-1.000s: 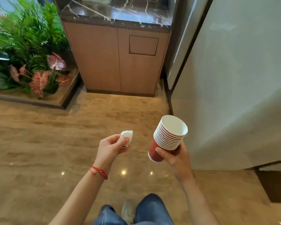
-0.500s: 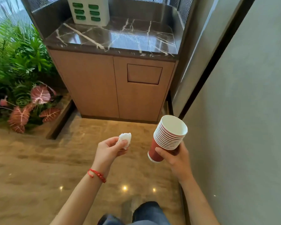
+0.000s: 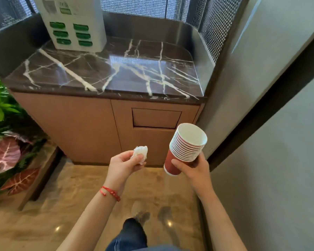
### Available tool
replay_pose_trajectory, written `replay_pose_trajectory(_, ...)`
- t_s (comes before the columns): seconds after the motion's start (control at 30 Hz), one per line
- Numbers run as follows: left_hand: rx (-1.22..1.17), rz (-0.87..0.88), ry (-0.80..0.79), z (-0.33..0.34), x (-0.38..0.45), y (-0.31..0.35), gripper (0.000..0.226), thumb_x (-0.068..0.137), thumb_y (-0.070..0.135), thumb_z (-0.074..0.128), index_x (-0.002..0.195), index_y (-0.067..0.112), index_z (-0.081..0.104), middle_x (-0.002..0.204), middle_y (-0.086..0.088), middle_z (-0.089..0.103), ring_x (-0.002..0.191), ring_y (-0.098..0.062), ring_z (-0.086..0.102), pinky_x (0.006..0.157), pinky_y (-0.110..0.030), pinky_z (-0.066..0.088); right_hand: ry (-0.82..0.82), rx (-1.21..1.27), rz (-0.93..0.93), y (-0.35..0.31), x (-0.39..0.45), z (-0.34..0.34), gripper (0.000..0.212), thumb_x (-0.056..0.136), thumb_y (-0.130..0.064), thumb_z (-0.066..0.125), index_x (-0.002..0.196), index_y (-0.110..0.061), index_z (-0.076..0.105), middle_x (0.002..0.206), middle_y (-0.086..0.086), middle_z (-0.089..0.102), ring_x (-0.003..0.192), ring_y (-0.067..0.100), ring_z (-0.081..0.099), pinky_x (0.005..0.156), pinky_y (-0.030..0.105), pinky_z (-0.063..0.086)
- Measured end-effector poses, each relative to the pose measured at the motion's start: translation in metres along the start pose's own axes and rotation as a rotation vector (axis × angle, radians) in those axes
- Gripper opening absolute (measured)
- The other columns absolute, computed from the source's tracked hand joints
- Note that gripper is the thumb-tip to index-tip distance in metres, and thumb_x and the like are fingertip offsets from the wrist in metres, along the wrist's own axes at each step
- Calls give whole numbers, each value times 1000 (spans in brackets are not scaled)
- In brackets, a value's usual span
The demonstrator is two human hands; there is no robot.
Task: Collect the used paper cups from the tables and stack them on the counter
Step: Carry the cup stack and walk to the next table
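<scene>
My right hand (image 3: 192,168) grips a nested stack of several red paper cups (image 3: 184,149) with white insides, tilted so the mouth faces up and right. My left hand (image 3: 124,164) pinches a crumpled white tissue (image 3: 140,153) between thumb and fingers. Both hands hover in front of a wooden cabinet topped by a dark marble counter (image 3: 116,73) with white veins. The stack is below the counter's front edge and level with the cabinet door.
A white box with green slots (image 3: 72,24) stands at the counter's back left. The cabinet front has a recessed flap (image 3: 156,117). Plants (image 3: 4,138) fill a planter on the left. A grey wall (image 3: 272,124) closes the right side. Polished stone floor lies below.
I have walked closer to the cabinet, so the counter top now fills the upper view. Both hands keep their holds on the tissue and the cups.
</scene>
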State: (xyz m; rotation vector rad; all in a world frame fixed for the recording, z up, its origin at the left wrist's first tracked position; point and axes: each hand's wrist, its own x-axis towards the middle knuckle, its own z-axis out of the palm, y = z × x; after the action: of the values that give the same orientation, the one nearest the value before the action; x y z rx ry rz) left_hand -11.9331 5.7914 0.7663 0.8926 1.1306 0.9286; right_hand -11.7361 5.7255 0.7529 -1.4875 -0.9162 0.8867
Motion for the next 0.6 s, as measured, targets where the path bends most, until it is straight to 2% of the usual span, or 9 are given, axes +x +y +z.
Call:
replay_pose_trajectory(0.07,-1,-8,-8,8,46,19,9,79,7,67,87,4,70,84,-13,70,68,-14,69,58,-19,53,26,-4,7,-5,43,9,55,65,-14,84,108,-33,55,106,-13,65,94,-3,62,70,10,50)
replay_pose_trajectory(0.13,11,-2,-25,16,87,39,6,79,7,68,81,11,72,80,-11,72,68,-15,69,58,-18,53,40,-1,17,-12,83,16,55,65,-13,83,107,-34,55,105,-15,65,93,-5,62,71,9,51)
replay_pose_trajectory(0.33,53,-6,-94,44,187,81,7,81,6,66,78,10,71,80,-10,70,71,-16,67,60,-18,53,132,27,-8,-30,178,23,58,64,-9,83,113,-23,55,104,-12,66,92,-5,63,72,8,49)
replay_pose_trajectory(0.47,42,-31,-133,65,237,97,6,80,7,66,81,10,71,71,-3,72,67,-12,69,58,-16,52,165,54,-11,-38,230,23,64,55,-28,82,112,-20,56,107,-3,68,99,11,65,77,18,52)
replay_pose_trajectory(0.6,16,-16,-163,89,285,109,8,80,7,67,78,13,72,71,-3,73,68,-14,69,59,-17,53,175,27,-42,-39,285,19,66,53,-33,85,112,-23,56,106,-6,68,101,11,64,83,26,52)
